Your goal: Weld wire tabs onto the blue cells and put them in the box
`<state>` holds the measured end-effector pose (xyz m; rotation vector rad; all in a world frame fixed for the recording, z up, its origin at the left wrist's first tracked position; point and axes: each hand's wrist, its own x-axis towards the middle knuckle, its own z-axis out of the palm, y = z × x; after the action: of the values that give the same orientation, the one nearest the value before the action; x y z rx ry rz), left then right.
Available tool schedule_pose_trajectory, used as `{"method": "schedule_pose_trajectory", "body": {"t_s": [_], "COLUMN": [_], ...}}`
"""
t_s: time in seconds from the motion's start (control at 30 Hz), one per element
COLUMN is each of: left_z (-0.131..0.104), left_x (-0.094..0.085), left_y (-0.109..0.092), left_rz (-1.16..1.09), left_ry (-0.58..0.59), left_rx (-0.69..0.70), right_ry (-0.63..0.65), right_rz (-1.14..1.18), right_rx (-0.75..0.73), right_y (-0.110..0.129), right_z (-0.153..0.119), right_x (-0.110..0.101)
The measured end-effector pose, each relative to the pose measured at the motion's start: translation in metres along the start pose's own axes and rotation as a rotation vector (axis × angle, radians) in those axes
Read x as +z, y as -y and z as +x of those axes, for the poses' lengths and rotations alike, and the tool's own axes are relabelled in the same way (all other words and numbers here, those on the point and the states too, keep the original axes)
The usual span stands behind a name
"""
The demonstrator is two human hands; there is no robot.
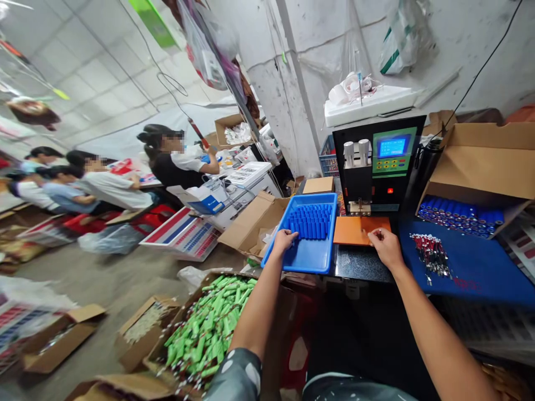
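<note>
1. green wrapped packs (pixel 209 323) lie heaped, low down.
2. the left hand (pixel 285 240) reaches over the left rim of the blue tray (pixel 308 259), fingers by the blue cylinders (pixel 311 223) standing inside — whether they clamp one, i cannot tell.
3. the orange board (pixel 349 231) lies at the foot of the black machine (pixel 353 184).
4. the right hand (pixel 385 245) is at the board's right part, fingertips close — whether they pinch anything, i cannot tell.
5. wire leads (pixel 432 256) lie bunched on the blue mat (pixel 493 273).
</note>
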<state>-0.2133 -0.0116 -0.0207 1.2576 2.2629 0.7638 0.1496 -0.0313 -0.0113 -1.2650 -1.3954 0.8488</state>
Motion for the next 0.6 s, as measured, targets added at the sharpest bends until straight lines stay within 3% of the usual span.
{"method": "schedule_pose_trajectory", "body": {"t_s": [0.13,0.2,0.3,0.37,0.47,0.6], "left_z": [-0.008,-0.015,-0.031,-0.046,-0.069,-0.091], "left_x": [-0.004,-0.008,-0.012,-0.009,0.008,0.049], "left_y": [-0.005,-0.011,-0.027,-0.044,-0.077,-0.118], "left_rz": [0.056,0.097,0.095,-0.008,-0.260,-0.492], "left_ry": [-0.016,-0.105,-0.266,-0.275,-0.110,0.220], "left_rx": [0.044,0.080,0.243,0.376,0.497,0.592], "right_ry": [-0.004,-0.007,-0.014,-0.023,-0.056,-0.079], "right_rz": [0.020,0.036,0.079,0.111,0.141,0.182], "right_rx": [-0.008,-0.007,0.013,0.028,0.060,0.110], "right_y": [-0.002,-0.004,-0.006,-0.006,-0.003,0.002], "right_z": [0.001,0.001,0.000,0.000,0.000,0.002], "right_x": [0.001,0.002,0.003,0.004,0.005,0.004]}}
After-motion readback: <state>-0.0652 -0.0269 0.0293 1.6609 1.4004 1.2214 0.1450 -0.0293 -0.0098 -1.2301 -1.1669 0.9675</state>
